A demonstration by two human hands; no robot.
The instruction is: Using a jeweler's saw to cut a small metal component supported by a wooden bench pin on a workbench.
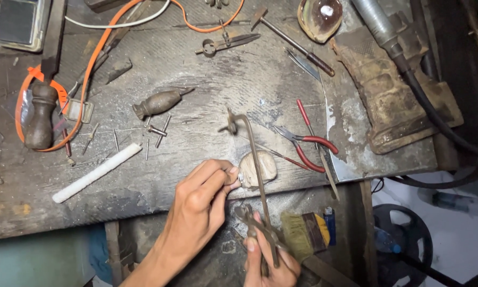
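My left hand (201,199) pinches a small shiny metal piece (240,176) between thumb and fingers, pressed against a worn wooden bench peg (265,166) at the workbench's front edge. My right hand (268,260) grips the handle of a jeweller's saw (254,159) from below. The saw's metal frame rises past the peg, with its top clamp over the bench. The blade itself is too thin to make out.
On the grey wooden workbench (207,85) lie red-handled pliers (308,146), a white stick (97,172), a dark wooden-handled tool (159,102), dividers (228,42), a small hammer (292,40) and an orange cable (92,64). A brush (305,234) rests below the edge.
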